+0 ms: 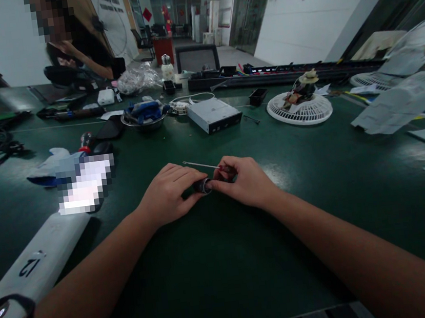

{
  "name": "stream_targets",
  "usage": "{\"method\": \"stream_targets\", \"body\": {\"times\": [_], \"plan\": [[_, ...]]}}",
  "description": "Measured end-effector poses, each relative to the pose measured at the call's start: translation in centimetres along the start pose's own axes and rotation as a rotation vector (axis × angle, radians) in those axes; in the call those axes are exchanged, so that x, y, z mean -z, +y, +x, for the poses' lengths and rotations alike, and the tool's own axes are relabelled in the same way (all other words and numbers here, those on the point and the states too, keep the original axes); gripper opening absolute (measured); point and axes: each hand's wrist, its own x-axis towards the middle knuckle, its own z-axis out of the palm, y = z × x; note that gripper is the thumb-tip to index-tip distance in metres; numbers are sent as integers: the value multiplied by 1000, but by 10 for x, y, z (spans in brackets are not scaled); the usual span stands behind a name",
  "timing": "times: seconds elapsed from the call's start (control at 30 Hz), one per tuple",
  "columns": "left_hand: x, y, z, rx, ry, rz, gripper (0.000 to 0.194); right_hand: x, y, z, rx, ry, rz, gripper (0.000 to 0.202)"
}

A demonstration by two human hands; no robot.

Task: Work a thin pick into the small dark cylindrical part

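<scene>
Low over the green table, my left hand is closed around a small dark cylindrical part with a ring-like open end facing right. My right hand grips a thin screwdriver by its red handle, and the metal shaft points left above the part. The right thumb and a fingertip touch the rim of the cylinder. Fingers hide most of the part and much of the screwdriver's handle.
Beyond my hands lie a metal bowl with blue cloth, a silver disc drive and a white fan grille. A white device stands at left. A person sits at the far left.
</scene>
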Motion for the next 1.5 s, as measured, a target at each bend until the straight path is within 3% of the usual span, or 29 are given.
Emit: {"method": "stream_targets", "body": {"times": [0.17,0.3,0.47,0.67,0.87,1.07,1.2,1.37,1.5], "plan": [[-2,1,-1,-23,-48,2,36,0,0,1,34,34,-81,25],[-4,0,0,4,4,15,34,1,-1,0,42,1,-71,24],[-1,-4,0,169,48,65,31,17,7,3,-9,-42,-158,25],[2,-10,-1,364,109,101,25,35,21,5,133,-108,-210,25],[1,-9,-2,253,55,57,27,29,20,5,147,-100,-257,27],[1,-9,-2,253,47,45,27,29,16,4,142,-93,-151,23],[1,-9,-2,254,47,44,25,30,13,4,62,-50,-143,26],[1,-9,-2,252,54,39,26,29,12,4,24,-139,-78,25],[1,-9,-2,259,55,35,24,28,12,3,-32,-87,-81,28]]}}
